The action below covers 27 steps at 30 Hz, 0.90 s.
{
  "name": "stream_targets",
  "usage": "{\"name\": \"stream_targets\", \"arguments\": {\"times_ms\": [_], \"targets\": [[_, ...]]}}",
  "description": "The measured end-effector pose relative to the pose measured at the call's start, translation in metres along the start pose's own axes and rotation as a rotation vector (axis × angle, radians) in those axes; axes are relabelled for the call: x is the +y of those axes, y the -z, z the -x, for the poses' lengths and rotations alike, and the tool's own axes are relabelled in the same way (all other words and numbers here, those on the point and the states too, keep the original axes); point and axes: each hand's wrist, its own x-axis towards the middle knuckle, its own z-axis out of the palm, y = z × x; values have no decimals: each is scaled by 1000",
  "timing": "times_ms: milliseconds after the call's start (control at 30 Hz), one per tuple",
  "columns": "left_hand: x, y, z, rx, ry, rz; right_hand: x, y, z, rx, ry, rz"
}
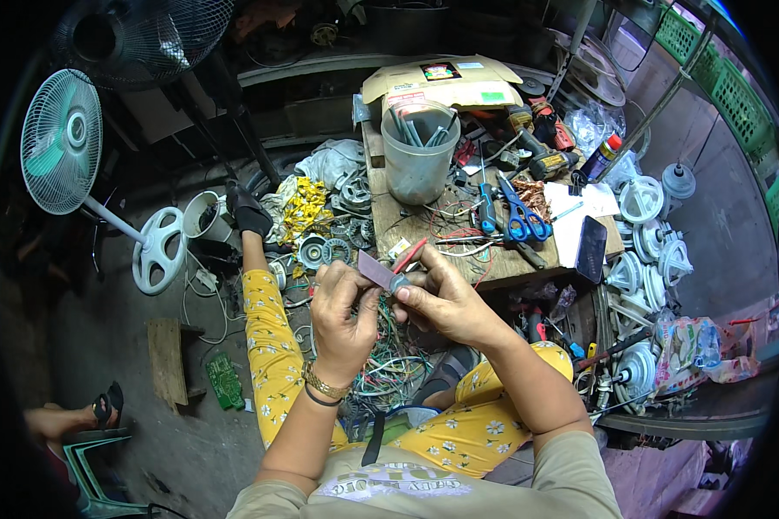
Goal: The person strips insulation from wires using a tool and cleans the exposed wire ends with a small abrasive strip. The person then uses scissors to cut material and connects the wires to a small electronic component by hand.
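My right hand (pixel 441 292) is closed round a flat, blade-like, purple-grey piece (pixel 376 270) with a grey wrapped end (pixel 397 283). A thin red stick-like thing (pixel 409 256) juts up beside its index finger. My left hand (pixel 342 303) is pinched just left of the flat piece; what its fingertips hold, if anything, is hidden. Both hands are close together over my lap, in front of the wooden worktable (pixel 511 270). On that table, beyond my right hand, lie blue-handled scissors (pixel 524 216) and a blue screwdriver (pixel 486 209).
A bucket of flat strips (pixel 417 169) stands on the table before a cardboard box (pixel 441 80). Power drills (pixel 550 163) and a phone (pixel 590 249) lie to the right. Tangled wires (pixel 389 372) cover the floor between my legs. A white fan (pixel 69 143) stands left.
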Motion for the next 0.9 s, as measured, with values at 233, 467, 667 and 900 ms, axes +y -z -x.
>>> {"name": "stream_targets", "arguments": {"times_ms": [233,467,667,900], "targets": [[4,3,-3,18,-97,-65,-6,-1,2,16,-47,-15],[3,2,2,74,-164,-96,-12,-2,4,33,-59,-26],[0,2,2,61,-168,-101,-15,5,7,35,-107,-80],[4,-6,5,76,-41,-17,-17,-3,7,0,-42,-9]]}}
